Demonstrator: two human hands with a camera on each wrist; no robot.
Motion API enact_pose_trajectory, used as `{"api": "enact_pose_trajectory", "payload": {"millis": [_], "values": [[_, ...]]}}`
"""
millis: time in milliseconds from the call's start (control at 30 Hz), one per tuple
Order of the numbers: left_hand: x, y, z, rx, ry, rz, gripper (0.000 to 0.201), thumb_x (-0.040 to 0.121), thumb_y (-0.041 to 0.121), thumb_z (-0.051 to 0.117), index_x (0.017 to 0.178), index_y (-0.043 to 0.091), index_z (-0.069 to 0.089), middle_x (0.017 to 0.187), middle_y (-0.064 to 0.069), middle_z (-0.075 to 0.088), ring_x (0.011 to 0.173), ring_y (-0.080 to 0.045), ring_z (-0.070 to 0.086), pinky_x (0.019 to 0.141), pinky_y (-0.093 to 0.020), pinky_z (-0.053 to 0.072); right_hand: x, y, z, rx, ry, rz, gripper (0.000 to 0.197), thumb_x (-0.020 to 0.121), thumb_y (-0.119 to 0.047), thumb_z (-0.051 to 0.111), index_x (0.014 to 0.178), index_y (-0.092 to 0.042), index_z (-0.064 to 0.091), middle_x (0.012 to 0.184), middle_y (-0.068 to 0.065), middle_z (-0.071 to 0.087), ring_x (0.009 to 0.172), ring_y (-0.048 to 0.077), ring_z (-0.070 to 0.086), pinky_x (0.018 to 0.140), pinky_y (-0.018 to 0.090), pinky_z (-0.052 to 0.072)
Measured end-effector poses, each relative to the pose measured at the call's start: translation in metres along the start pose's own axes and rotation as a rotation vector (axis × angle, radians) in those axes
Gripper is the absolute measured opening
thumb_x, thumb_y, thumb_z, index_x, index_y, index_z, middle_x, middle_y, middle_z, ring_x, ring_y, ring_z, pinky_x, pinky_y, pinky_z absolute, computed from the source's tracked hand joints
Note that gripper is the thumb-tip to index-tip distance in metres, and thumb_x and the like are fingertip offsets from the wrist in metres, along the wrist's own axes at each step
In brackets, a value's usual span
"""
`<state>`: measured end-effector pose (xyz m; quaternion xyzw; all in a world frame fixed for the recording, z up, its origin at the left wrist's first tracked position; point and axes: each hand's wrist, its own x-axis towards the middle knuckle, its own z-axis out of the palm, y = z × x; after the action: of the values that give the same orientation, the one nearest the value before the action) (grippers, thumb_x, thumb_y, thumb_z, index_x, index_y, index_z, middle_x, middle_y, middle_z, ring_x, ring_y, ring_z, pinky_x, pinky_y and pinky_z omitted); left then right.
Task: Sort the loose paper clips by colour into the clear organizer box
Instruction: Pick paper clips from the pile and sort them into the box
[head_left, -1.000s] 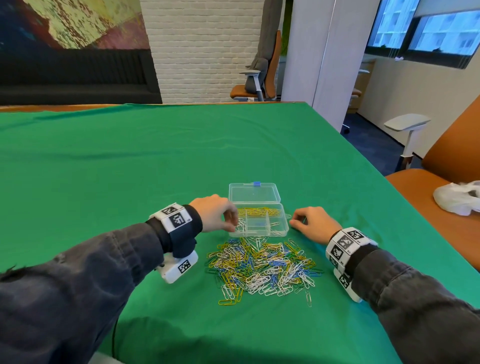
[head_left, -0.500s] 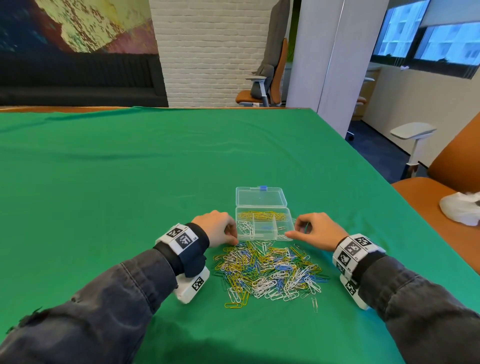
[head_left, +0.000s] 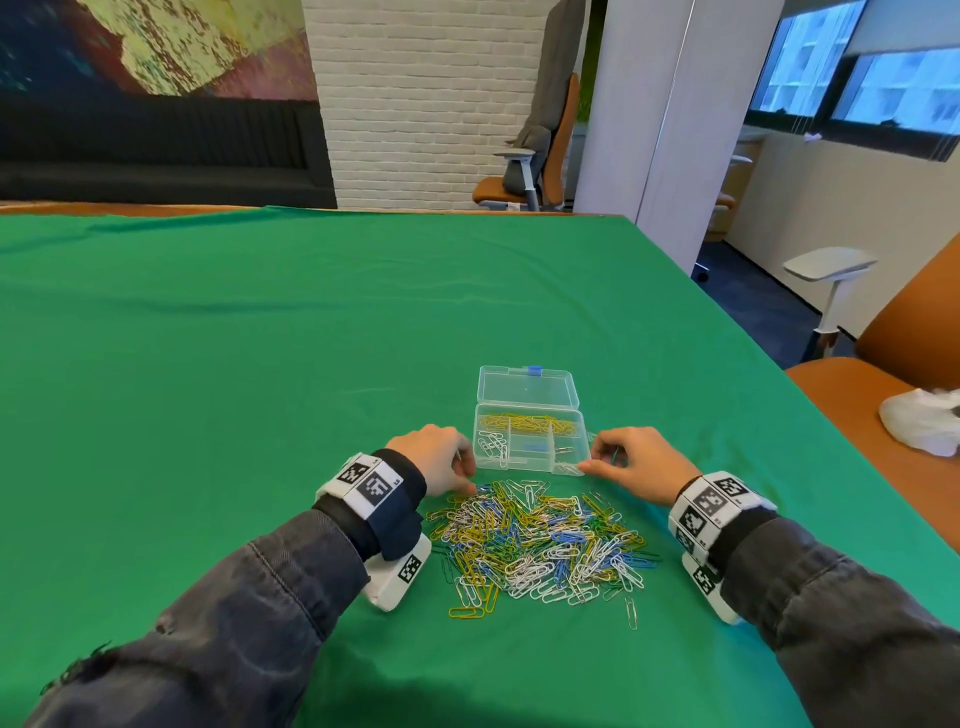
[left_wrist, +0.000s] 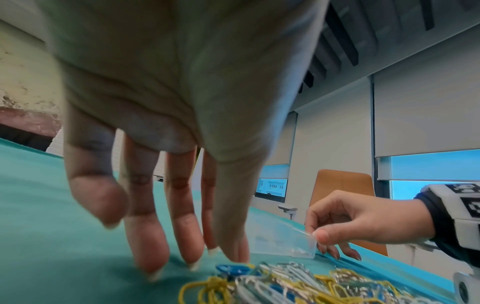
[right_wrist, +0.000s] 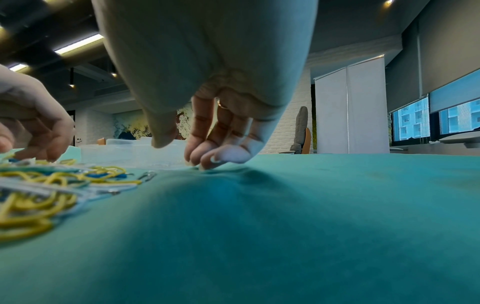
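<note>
**Organizer box open, partly filled, hands at its near corners**

Organizer box, of clear plastic, sits on the green tabletop with its lid folded flat behind it, a blue latch on the lid's far edge. Its long back compartment holds yellow paper clips; its front left compartment holds white clips; a little blue shows in the middle front one, and what lies in the front right one is too small to tell. Just in front of the box lies the loose pile of clips, yellow, white, blue and green mixed. The left hand, beside the box's near left corner, reaches straight fingers down to the pile's far edge and holds nothing. The right hand has its thumb on the box's near right corner, other fingers curled to the cloth.
</note>
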<state>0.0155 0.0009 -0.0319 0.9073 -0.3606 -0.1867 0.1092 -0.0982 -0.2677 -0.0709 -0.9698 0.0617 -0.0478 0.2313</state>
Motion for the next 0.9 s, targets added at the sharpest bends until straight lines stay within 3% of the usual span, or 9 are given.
{"api": "enact_pose_trajectory", "payload": {"millis": [300, 433, 600, 667, 800, 900], "values": [[-0.0093, -0.0053, -0.0077, -0.067, -0.103, -0.021, 0.028, 0.077, 0.031, 0.080, 0.098, 0.019, 0.068, 0.098, 0.003, 0.071, 0.092, -0.015, 0.066, 0.085, -0.029, 0.050, 0.0000, -0.0001, -0.0004, -0.019, 0.001, 0.013, 0.022, 0.087, -0.041, 0.065, 0.081, -0.020, 0.063, 0.080, -0.005, 0.065, 0.070, 0.001, 0.054, 0.063, 0.016, 0.039], [-0.0081, -0.0035, -0.0031, -0.070, -0.110, -0.014, 0.024, 0.076, 0.030, 0.081, 0.093, 0.019, 0.068, 0.086, 0.006, 0.067, 0.081, -0.013, 0.063, 0.076, -0.026, 0.049, -0.0003, 0.0002, 0.0003, 0.004, 0.001, 0.004, 0.023, 0.086, -0.043, 0.065, 0.078, -0.021, 0.064, 0.077, -0.006, 0.065, 0.069, 0.001, 0.055, 0.064, 0.018, 0.041], [-0.0066, -0.0029, 0.0001, -0.042, -0.110, -0.002, 0.014, 0.078, 0.024, 0.079, 0.083, 0.022, 0.066, 0.078, 0.009, 0.063, 0.080, -0.014, 0.061, 0.082, -0.032, 0.053, -0.0009, 0.0005, -0.0005, 0.002, 0.016, 0.012, 0.024, 0.087, -0.042, 0.065, 0.078, -0.020, 0.065, 0.076, -0.006, 0.064, 0.069, 0.004, 0.056, 0.062, 0.017, 0.040], [-0.0062, -0.0028, -0.0002, -0.036, -0.099, -0.001, 0.013, 0.080, 0.023, 0.078, 0.080, 0.023, 0.064, 0.076, 0.010, 0.061, 0.077, -0.013, 0.060, 0.079, -0.031, 0.052, -0.0012, 0.0006, -0.0005, -0.005, 0.018, 0.021, 0.024, 0.088, -0.040, 0.065, 0.077, -0.020, 0.063, 0.074, -0.005, 0.063, 0.068, 0.006, 0.055, 0.061, 0.017, 0.039], [-0.0057, -0.0023, -0.0005, -0.046, -0.085, -0.006, 0.016, 0.080, 0.028, 0.078, 0.083, 0.023, 0.062, 0.075, 0.011, 0.059, 0.071, -0.009, 0.056, 0.069, -0.025, 0.045, -0.0021, -0.0018, -0.0016, -0.010, 0.019, 0.020, 0.024, 0.089, -0.037, 0.065, 0.072, -0.021, 0.057, 0.068, -0.005, 0.058, 0.061, 0.005, 0.049, 0.056, 0.013, 0.035], [-0.0052, -0.0014, 0.0000, -0.055, -0.070, -0.006, 0.020, 0.080, 0.034, 0.077, 0.088, 0.022, 0.062, 0.080, 0.009, 0.061, 0.075, -0.012, 0.060, 0.070, -0.026, 0.047, -0.0032, -0.0033, -0.0026, -0.006, 0.036, 0.018, 0.024, 0.089, -0.035, 0.064, 0.072, -0.019, 0.057, 0.066, -0.003, 0.056, 0.059, 0.005, 0.047, 0.055, 0.013, 0.035]]}}
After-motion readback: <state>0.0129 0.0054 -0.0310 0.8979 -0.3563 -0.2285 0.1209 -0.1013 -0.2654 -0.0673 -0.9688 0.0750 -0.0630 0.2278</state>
